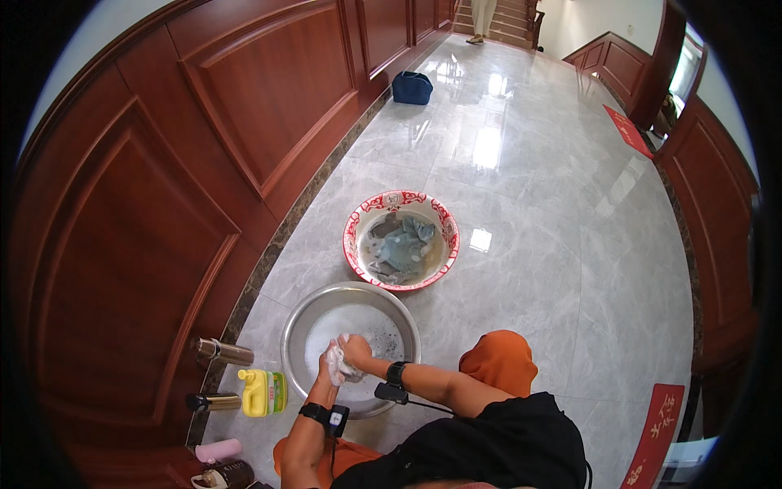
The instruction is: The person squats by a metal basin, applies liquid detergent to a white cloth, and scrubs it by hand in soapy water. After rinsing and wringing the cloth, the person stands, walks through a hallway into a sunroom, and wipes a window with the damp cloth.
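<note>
A wide stainless steel basin (294, 342) of sudsy water stands on the floor before me. Over its lower part my left hand (332, 367) and my right hand (356, 352) are pressed together, both closed on a foam-covered wet cloth (342, 365). Little of the cloth shows between the fingers. Just beyond the steel basin is a white basin with a red pattern (452, 244), holding a grey-green cloth (403, 247) and darker fabric in murky water. Straps with small devices are on both wrists.
To the left stand a yellow detergent jug (255, 393), metal flasks (227, 352), a pink bottle (219, 450) and a dark bottle (235, 474) beside the wood panelling. A blue bag (412, 88) rests farther along the wall. A person's legs (482, 18) show near the stairs. Red mats (654, 434) lie right.
</note>
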{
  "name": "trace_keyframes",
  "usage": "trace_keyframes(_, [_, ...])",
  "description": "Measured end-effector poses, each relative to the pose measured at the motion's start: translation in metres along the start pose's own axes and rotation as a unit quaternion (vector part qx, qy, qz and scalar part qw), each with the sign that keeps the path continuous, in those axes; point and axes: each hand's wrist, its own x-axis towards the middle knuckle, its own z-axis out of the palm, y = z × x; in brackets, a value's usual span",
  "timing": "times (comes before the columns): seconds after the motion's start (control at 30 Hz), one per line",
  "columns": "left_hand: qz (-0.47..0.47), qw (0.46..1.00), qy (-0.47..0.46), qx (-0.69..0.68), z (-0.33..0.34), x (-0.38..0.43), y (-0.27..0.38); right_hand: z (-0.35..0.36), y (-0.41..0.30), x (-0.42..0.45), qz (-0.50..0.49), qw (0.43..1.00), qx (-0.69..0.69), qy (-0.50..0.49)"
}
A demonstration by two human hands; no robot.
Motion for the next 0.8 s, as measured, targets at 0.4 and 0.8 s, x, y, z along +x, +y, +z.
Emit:
trace_keyframes(0.4, [0.042, 0.994, 0.075, 0.068, -0.081, 0.035, 0.017, 0.011, -0.025, -0.043, -0.166, 0.980, 0.107, -0.011])
trace_keyframes(0.8, [-0.101, 0.990, 0.069, 0.069, -0.013, -0.014, -0.001, 0.026, 0.009, -0.048, -0.054, 0.998, -0.026, 0.036])
